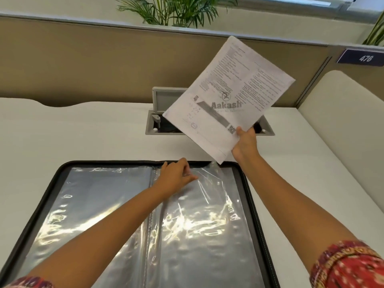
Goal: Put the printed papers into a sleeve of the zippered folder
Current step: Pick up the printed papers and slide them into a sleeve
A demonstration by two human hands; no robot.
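The black zippered folder (pixel 246 179) lies open on the white desk, its clear plastic sleeves spread left and right. My left hand (pixel 176 176) rests at the top of the right-hand sleeve (pixel 203 215), fingers pinching its upper edge, which is lifted and crinkled. My right hand (pixel 245 144) holds the printed papers (pixel 228 96) by their lower corner, tilted in the air above the folder's far edge. The lowest corner of the papers hangs just above the sleeve's top right corner. The papers carry dense print and a grey logo.
A grey cable box (pixel 158 113) with its lid up is set into the desk (pixel 83 132) behind the papers. A beige partition (pixel 104 59) closes the back, a white one (pixel 342 121) the right. Plants (pixel 176 11) stand beyond.
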